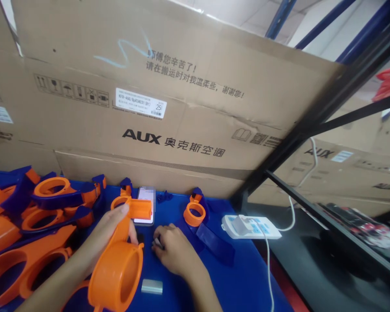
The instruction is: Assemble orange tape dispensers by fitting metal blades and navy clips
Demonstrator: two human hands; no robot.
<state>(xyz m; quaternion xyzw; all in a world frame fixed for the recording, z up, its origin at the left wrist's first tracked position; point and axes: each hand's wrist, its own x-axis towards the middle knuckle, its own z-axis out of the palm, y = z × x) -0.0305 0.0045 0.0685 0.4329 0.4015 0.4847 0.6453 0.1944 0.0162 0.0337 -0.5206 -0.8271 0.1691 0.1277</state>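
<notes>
The orange plastic tape dispenser (108, 275), near left of centre, looks light, stiff and smooth, best held by its narrow neck (121, 230), which the left hand (108, 224) grips. The right hand (174, 248) curls around a small greyish piece (159, 243).

The left hand (105, 230) grips, bare forearm (61, 279) slanting back from it; the right hand (173, 249), near it, curls its fingers (164, 231).

1 orange ringed holder (108, 266) slants near 1 half-hidden grey piece (158, 243).
</notes>
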